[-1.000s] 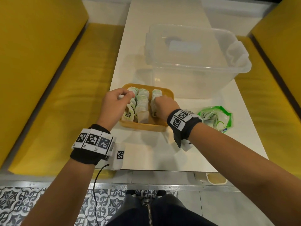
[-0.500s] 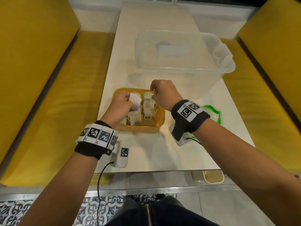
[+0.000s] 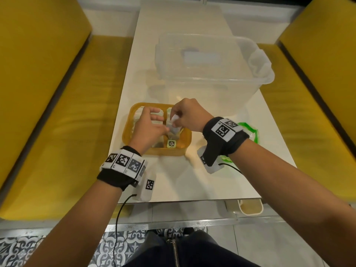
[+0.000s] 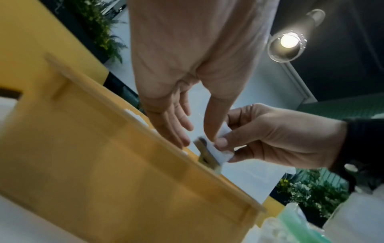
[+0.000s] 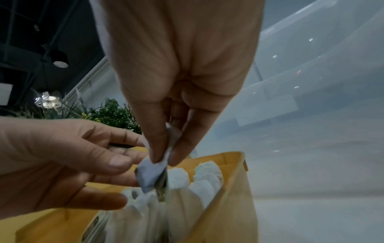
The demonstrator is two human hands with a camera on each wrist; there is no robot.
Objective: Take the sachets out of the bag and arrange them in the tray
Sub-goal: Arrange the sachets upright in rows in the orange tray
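Note:
An orange tray [image 3: 184, 149] on the white table holds rows of white sachets [image 3: 157, 117] standing on edge. My right hand [image 3: 176, 120] pinches one white sachet [image 3: 173, 126] between thumb and forefinger just above the tray's right part; its paper tag [image 3: 171, 143] hangs below. In the right wrist view the pinched sachet [image 5: 149, 174] stands over the packed sachets [image 5: 205, 177]. My left hand [image 3: 158, 122] lies over the middle rows, fingers [image 4: 180, 129] straight and thumb touching the held sachet [image 4: 220, 152]. The green-edged clear bag [image 3: 251, 132] lies behind my right wrist.
A large clear plastic bin [image 3: 265, 81] stands just beyond the tray, close to my right hand. Yellow benches [image 3: 57, 112] run along both sides of the narrow table [image 3: 192, 182]. Cables trail from both wrist cameras over the table's near edge.
Both hands first pressed on the rows. Then the left held up a white sachet with the right at the tray's far rim. Now the right pinches it and the left fingers are straight.

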